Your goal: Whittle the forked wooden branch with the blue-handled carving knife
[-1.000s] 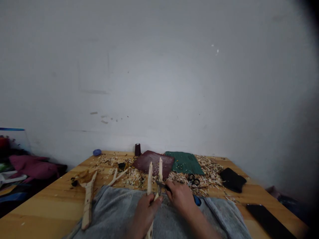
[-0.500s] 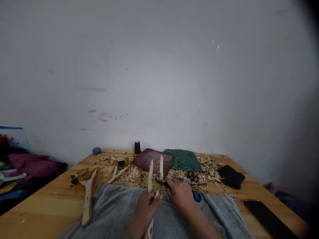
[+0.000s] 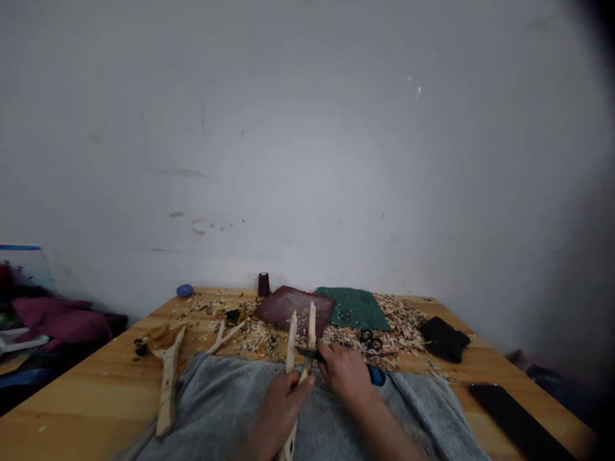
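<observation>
My left hand [image 3: 283, 400] is closed around a peeled forked branch [image 3: 291, 339], whose two prongs point up and away from me. In my right hand [image 3: 343, 371] is a knife [image 3: 306, 353] with a dark blade, held across the right prong. The blade lies against or very near the wood just above my left thumb; the exact contact is too small to tell. My fingers hide the knife's handle for the most part. Under both hands a grey cloth [image 3: 230, 397] covers the near part of the table.
Wood shavings [image 3: 403, 320] litter the wooden table [image 3: 72, 397]. Around them lie a second forked branch [image 3: 167, 390], maroon leather [image 3: 278, 307], a green sheet [image 3: 355, 307], scissors [image 3: 372, 340], a thread spool [image 3: 264, 285], a black piece [image 3: 444, 339] and a phone [image 3: 519, 419].
The knife and my right hand have shifted very slightly along the right prong. My left hand keeps its hold on the branch. The whole view has moved a little.
</observation>
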A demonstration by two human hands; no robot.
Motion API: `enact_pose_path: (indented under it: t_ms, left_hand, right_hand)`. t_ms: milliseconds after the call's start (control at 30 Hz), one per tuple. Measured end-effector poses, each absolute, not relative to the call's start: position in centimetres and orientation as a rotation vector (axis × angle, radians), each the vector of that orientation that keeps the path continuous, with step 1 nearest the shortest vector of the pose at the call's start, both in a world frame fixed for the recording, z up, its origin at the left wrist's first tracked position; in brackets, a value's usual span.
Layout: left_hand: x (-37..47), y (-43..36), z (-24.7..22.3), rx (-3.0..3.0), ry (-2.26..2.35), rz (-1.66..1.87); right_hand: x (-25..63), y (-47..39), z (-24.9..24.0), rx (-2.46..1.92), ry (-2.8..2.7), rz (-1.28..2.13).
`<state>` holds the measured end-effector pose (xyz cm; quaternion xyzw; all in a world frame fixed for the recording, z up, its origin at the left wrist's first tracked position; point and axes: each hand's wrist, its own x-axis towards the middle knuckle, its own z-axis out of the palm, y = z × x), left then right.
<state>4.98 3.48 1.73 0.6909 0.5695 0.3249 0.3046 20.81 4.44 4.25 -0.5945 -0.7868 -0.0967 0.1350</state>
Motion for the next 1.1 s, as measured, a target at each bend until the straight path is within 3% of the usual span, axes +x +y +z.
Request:
enact_pose_path:
  t_ms: [600,800,1100]
  left_hand:
    - [4.8,3.4,2.5,1.664,1.319,0.852]
    - [4.5,3.6,1.7,1.625,1.358,0.866]
    - [4.7,3.5,1.7,1.882,1.417,1.07]
  right_hand:
    - [21.2,5.9,2.8,-1.731,-2.192,-0.549]
    - [25.8,7.5,2.8,-2.161,-1.776,-0.451]
    - [23.5,6.5,2.5,-1.602,-1.863,-0.234]
